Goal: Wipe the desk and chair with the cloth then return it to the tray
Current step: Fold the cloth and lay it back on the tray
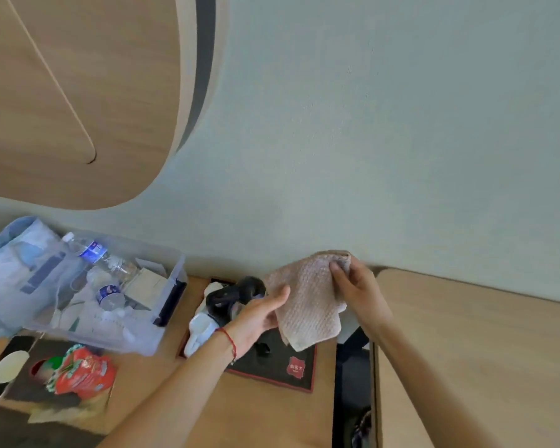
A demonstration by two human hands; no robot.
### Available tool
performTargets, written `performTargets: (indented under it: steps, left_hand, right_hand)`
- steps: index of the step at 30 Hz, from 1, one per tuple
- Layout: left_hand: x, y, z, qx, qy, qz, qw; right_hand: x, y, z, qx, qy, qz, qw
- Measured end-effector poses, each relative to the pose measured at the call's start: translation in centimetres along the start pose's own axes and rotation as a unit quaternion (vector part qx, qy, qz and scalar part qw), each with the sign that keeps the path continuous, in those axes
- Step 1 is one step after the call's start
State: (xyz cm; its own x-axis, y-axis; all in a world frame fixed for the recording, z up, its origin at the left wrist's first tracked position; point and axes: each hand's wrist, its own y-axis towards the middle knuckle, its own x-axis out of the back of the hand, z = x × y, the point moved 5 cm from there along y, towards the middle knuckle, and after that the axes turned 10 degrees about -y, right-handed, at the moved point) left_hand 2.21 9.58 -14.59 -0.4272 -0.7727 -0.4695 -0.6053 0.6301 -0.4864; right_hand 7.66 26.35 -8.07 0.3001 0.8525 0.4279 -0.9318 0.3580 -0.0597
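Observation:
A beige waffle-textured cloth (pixel 307 302) hangs in the air above a dark tray (pixel 282 373) with a red rim and a red label. My right hand (pixel 353 289) pinches its upper corner. My left hand (pixel 259 318), with a red string at the wrist, holds its left edge from beneath. The tray sits on the wooden desk (pixel 256 415) and carries a black kettle (pixel 236 297) and white cups (pixel 201 331). No chair is in view.
A clear plastic bin (pixel 133 328) with water bottles and bags stands at the left. Red snack packets (pixel 81 373) and a white lid lie in front of it. A second wooden surface (pixel 472 350) lies at the right, across a dark gap. The wall is close behind.

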Motion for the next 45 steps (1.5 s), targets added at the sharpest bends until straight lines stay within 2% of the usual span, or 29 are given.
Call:
performTargets:
  steps: [4,7,10,14,16,19,22,26,31,34,38,45]
  left_hand:
    - [3.6,5.5,5.9,0.082,-0.068,-0.014,0.994]
    - [5.6,8.8,8.9,0.09,-0.07,-0.022,0.993]
    - [7.6,11.3,11.1,0.056,0.079,-0.052,0.994]
    - [9.1,14.5,14.3,0.086,0.227,-0.009,0.97]
    - [9.4,15.7,15.5,0.076,0.289,0.006,0.954]
    - [9.9,16.7,16.6,-0.013,0.388,-0.039,0.921]
    - [10.4,16.8,17.3,-0.081,0.449,-0.089,0.885]
    - [11.4,16.8,18.5,-0.097,0.49,-0.09,0.862]
    - [12.0,18.0,19.8,-0.071,0.521,-0.053,0.849]
    - [12.4,18.9,20.3,-0.03,0.615,-0.019,0.788]
    - [12.5,20.2,20.2,-0.008,0.708,-0.018,0.706]
    - [12.0,22.0,20.7,0.025,0.776,-0.051,0.629]
  right_hand:
    - [-3.4,1.4,-8.2,-0.058,-0.005,-0.012,0.998]
    - [-5.9,2.4,-13.9,-0.078,-0.004,-0.026,0.997]
    - [-8.1,2.5,-19.1,-0.088,-0.031,-0.072,0.993]
    - [-10.2,2.2,-24.8,-0.092,-0.097,-0.112,0.985]
    - [-10.6,2.2,-26.9,-0.104,-0.123,-0.129,0.978]
    - [-11.3,1.6,-29.9,-0.172,-0.141,-0.164,0.961]
    - [-12.8,0.3,-32.0,-0.227,-0.077,-0.134,0.961]
    - [-14.4,-0.2,-33.0,-0.197,-0.047,-0.082,0.976]
    - [-15.3,1.8,-33.9,-0.11,-0.166,-0.057,0.978]
    - [-15.7,3.5,-35.0,-0.117,-0.222,0.013,0.968]
    - [-16.5,4.0,-35.8,-0.132,-0.276,0.102,0.947]
    - [-17.5,5.2,-35.3,-0.138,-0.464,0.123,0.866]
